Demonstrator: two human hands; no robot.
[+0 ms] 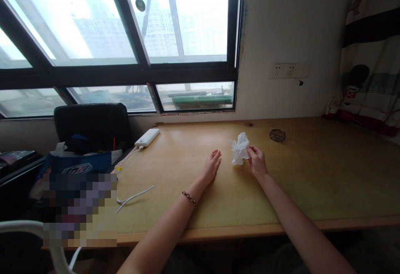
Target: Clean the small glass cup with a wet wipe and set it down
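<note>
A crumpled white tissue (240, 148) is pinched between the thumb and fingers of my right hand (257, 161), over the middle of the wooden table (215, 211). To its left, my left hand (213, 165) rests on its side on the tabletop, palm turned toward the tissue. Its fingers are stretched out and slightly bent, with nothing in them. A gap separates this hand from the tissue. On the left wrist sits a braided bracelet (189, 199).
A dark glass ashtray (277, 135) stands behind my right hand. At the table's back left lies a white power bank (147, 137) with a cable plugged in. Another white cable (136, 195) trails over the left edge. A blue bag (81, 163) rests on a black chair (92, 120).
</note>
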